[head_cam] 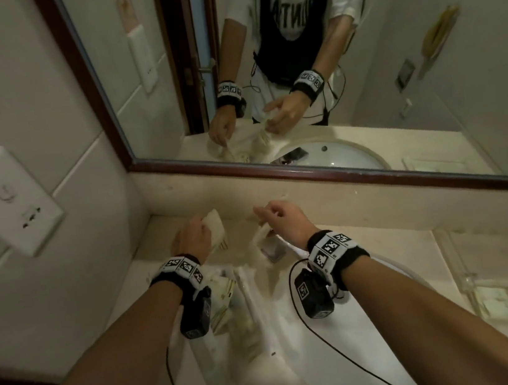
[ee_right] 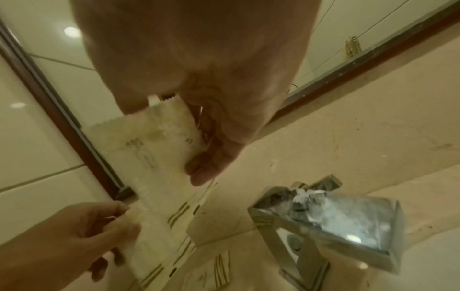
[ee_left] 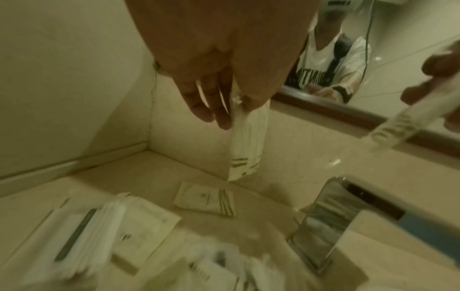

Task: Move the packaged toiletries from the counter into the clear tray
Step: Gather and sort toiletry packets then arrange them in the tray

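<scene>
My left hand [head_cam: 196, 230] [ee_left: 236, 112] pinches a white striped packet [head_cam: 216, 223] [ee_left: 245, 141] that hangs above the counter's back left corner. To its right, my right hand [head_cam: 265, 213] [ee_right: 171, 137] holds a long pale packet [head_cam: 262, 238] [ee_right: 151, 141] by its serrated end, over the faucet [head_cam: 272, 250]. Another striped packet [ee_left: 205, 199] lies flat on the counter, and several more packets [head_cam: 228, 297] [ee_left: 139, 222] sit under my left wrist. The clear tray [head_cam: 458, 264] stands on the counter far right of the sink, away from both hands.
A chrome faucet [ee_right: 336, 216] [ee_left: 323, 222] juts over the white sink basin [head_cam: 298, 333] between the packets and the tray. A framed mirror [head_cam: 308, 171] runs along the back. The tiled left wall carries a socket plate [head_cam: 6, 201].
</scene>
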Available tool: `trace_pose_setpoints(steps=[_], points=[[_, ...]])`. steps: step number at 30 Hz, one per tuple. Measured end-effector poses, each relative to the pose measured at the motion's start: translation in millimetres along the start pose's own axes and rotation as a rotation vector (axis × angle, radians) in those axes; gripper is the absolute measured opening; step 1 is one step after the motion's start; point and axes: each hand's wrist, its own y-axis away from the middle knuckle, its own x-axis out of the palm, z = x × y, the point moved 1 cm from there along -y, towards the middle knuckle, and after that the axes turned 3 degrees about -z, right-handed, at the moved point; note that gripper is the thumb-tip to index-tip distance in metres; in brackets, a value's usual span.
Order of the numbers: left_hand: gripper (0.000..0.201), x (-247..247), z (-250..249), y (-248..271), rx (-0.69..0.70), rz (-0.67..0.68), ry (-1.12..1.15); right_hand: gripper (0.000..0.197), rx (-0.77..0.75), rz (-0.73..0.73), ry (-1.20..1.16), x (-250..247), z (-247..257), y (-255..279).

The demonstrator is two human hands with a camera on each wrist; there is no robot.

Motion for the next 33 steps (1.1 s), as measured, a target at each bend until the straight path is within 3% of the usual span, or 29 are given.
trace_pose_setpoints(steps=[2, 7, 11, 18, 22, 29, 33], points=[[0.024, -11.5, -17.5, 2.3, 0.051, -0.001, 0.059, 0.011, -0.079, -0.028, 0.069, -14.0, 2.3, 4.9], [0.010, -28.5, -71.9, 13.8, 0.154, -0.010, 0.234, 0.036, -0.133, -0.104, 0.145, -55.8, -1.0, 20.6], [0.016, -22.3, -116.2, 20.9, 0.237, 0.024, 0.299, 0.045, 0.000, -0.181, 0.111, -96.5, -14.2, 42.7], [0.008, 14.2, -194.5, 49.7, 0.337, 0.196, 0.376, 0.022, 0.144, -0.331, 0.115, -170.1, -54.5, 100.1], [0.008, 41.2, -234.1, 70.3, 0.399, 0.311, 0.363, 0.010, 0.146, -0.420, 0.132, -204.7, -82.4, 137.9], [0.003, 90.9, -283.9, 108.7, 0.460, 0.465, 0.366, 0.012, 0.285, -0.548, -0.010, -245.7, -144.8, 186.8], [0.003, 109.2, -310.4, 119.3, 0.481, 0.500, 0.321, 0.025, 0.327, -0.506, -0.117, -268.3, -176.2, 194.3]])
